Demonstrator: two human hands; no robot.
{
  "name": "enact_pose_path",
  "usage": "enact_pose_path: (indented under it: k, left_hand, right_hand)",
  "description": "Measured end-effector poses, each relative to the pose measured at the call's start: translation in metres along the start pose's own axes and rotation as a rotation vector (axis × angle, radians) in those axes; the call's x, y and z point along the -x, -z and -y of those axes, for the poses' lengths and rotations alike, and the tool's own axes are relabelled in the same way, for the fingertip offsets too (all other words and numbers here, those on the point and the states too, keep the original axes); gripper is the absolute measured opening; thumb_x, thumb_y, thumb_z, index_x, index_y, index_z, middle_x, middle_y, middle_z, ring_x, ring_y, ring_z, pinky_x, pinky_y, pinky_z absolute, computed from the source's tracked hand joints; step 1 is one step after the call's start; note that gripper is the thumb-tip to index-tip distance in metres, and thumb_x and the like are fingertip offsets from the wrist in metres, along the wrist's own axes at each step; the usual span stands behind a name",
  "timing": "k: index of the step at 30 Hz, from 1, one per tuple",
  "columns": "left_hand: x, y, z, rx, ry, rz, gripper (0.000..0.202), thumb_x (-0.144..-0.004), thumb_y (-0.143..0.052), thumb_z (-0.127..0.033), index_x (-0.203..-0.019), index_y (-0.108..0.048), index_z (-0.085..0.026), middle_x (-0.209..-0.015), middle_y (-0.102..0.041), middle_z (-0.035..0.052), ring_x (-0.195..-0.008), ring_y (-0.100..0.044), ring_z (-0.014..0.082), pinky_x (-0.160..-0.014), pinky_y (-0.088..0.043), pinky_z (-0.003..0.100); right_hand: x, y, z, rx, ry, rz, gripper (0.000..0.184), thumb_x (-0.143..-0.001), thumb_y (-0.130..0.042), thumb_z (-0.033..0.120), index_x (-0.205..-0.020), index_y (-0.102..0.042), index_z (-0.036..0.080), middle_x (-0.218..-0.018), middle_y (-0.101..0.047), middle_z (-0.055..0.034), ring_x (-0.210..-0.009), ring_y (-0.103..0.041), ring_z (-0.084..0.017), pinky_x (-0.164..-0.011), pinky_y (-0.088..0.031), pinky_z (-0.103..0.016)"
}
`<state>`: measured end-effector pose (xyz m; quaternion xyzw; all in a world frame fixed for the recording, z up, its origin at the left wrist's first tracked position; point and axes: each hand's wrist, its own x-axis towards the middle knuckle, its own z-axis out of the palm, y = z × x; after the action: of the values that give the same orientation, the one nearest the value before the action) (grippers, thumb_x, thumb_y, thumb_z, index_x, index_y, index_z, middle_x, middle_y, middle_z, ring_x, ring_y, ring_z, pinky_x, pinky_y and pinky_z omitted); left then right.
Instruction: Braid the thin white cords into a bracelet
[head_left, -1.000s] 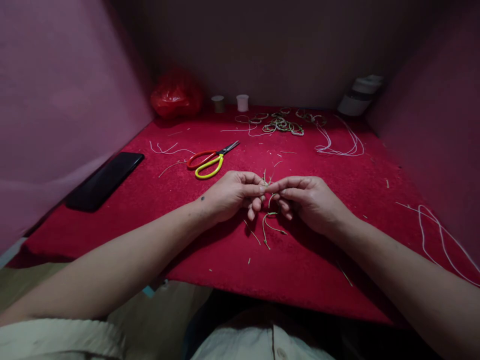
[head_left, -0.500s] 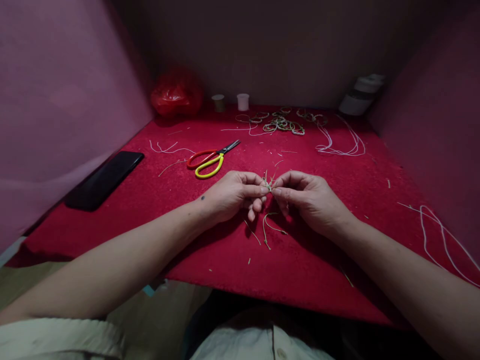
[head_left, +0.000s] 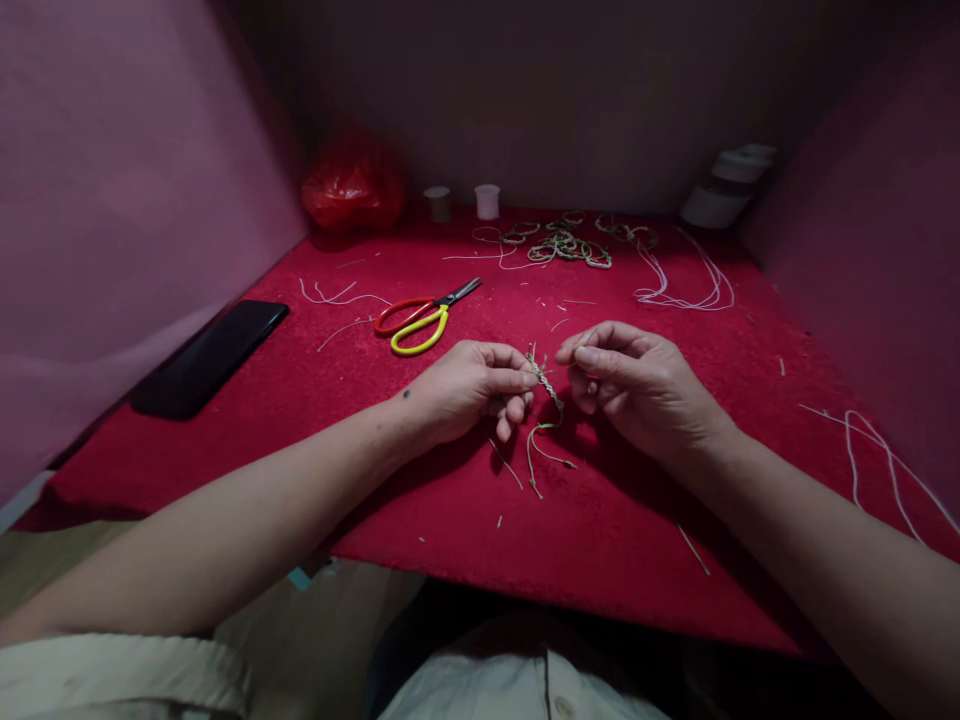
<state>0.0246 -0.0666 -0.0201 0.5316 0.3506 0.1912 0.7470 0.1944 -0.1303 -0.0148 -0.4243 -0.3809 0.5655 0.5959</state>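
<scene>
The left hand (head_left: 469, 388) pinches the upper end of a short braided cord (head_left: 546, 383) between thumb and forefinger, the other fingers curled under. The cord hangs from that pinch down toward the red cloth (head_left: 450, 500), its loose thin tails curling on the fabric just below the hands. The right hand (head_left: 637, 385) sits just beside it, thumb and forefinger pressed together at the tips; it may be holding a fine strand, but the light is too dim to tell, and it does not touch the braid itself. Behind the left hand, a pair of scissors (head_left: 420, 318) with one orange and one yellow handle lies on the cloth, blades pointing away to the right. A black phone (head_left: 210, 358) rests near the left edge. At the far side lie a heap of finished braids (head_left: 566, 243), a bundle of white strings (head_left: 686, 285), two small spools (head_left: 486, 201) and a red plastic bag (head_left: 352, 190).
</scene>
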Motion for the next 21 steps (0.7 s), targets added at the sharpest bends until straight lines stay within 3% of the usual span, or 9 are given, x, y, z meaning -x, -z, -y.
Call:
enact_pose_path:
  k: [8,12,17,21]
  left_hand:
    - [0.001,0.0,0.0,-0.002,-0.004,0.01,0.007,-0.08,-0.057,-0.01,-0.073,-0.057,-0.012,-0.051,-0.06,-0.0007,-0.034,-0.052,0.008,-0.035,-0.045,0.018]
    - [0.003,-0.003,-0.002,-0.091,0.005,0.004,0.008,-0.081,-0.057,-0.01,-0.073,-0.056,-0.013,-0.047,-0.059,-0.0009,-0.033,-0.052,0.0088,-0.035,-0.043,0.017]
    - [0.006,-0.008,-0.004,-0.192,0.011,0.005,0.01,-0.082,-0.055,-0.01,-0.073,-0.055,-0.013,-0.046,-0.06,-0.0008,-0.032,-0.053,0.0092,-0.034,-0.042,0.017]
    - [0.007,-0.011,-0.004,-0.258,0.015,0.006,0.01,-0.082,-0.053,-0.009,-0.073,-0.055,-0.014,-0.046,-0.059,-0.0014,-0.032,-0.053,0.0096,-0.034,-0.043,0.018]
  right_hand:
    - [-0.002,0.008,-0.005,0.036,-0.075,0.017,0.013,-0.07,-0.073,0.02,-0.072,-0.06,0.018,-0.061,-0.063,0.0008,-0.045,-0.055,-0.01,-0.041,-0.042,-0.021]
    - [-0.002,0.008,-0.004,0.141,-0.062,0.018,0.013,-0.074,-0.07,0.025,-0.072,-0.06,0.018,-0.055,-0.06,0.0018,-0.039,-0.049,-0.009,-0.036,-0.036,-0.021]
    - [-0.006,0.01,-0.001,0.434,0.028,-0.186,0.018,-0.077,-0.067,0.029,-0.064,-0.059,0.019,-0.05,-0.057,0.0014,-0.037,-0.043,-0.008,-0.036,-0.031,-0.022]
    - [-0.006,0.009,0.006,0.708,0.204,-0.28,0.013,-0.077,-0.067,0.026,-0.066,-0.066,0.019,-0.052,-0.054,0.0008,-0.046,-0.046,-0.011,-0.045,-0.034,-0.025]
